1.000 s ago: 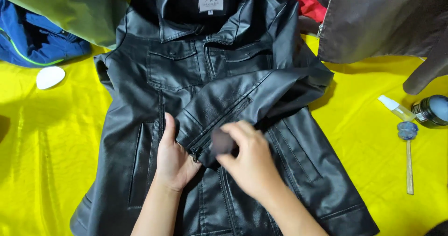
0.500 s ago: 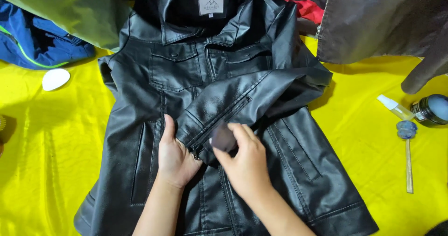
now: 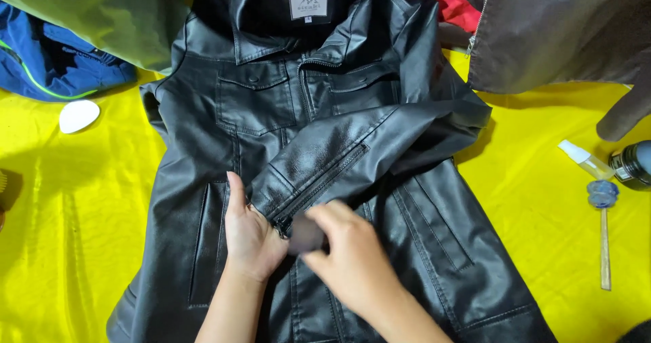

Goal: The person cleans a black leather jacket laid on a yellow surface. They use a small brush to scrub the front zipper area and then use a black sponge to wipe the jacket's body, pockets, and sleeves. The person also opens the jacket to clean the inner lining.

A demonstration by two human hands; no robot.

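Observation:
A black leather jacket (image 3: 271, 106) lies front-up on a yellow cloth (image 3: 81, 207), one sleeve (image 3: 359, 146) folded across its chest. My left hand (image 3: 251, 234) lies flat on the jacket at the sleeve's zipped cuff (image 3: 278, 211), holding it down. My right hand (image 3: 349, 258) is just right of it, fingers closed on a small dark pad (image 3: 305, 234) pressed against the leather below the cuff. The pad is blurred and partly hidden by my fingers.
A thin wooden-handled brush with a blue head (image 3: 602, 197), a small clear bottle (image 3: 582, 156) and a dark tin (image 3: 632, 165) lie at the right. A white oval object (image 3: 78, 116) sits left. Blue (image 3: 47, 65), green (image 3: 115, 17) and brown (image 3: 563, 31) garments lie along the top.
My right hand has slid the pad slightly left and down along the leather by the cuff. The left hand has stayed pressed on the jacket.

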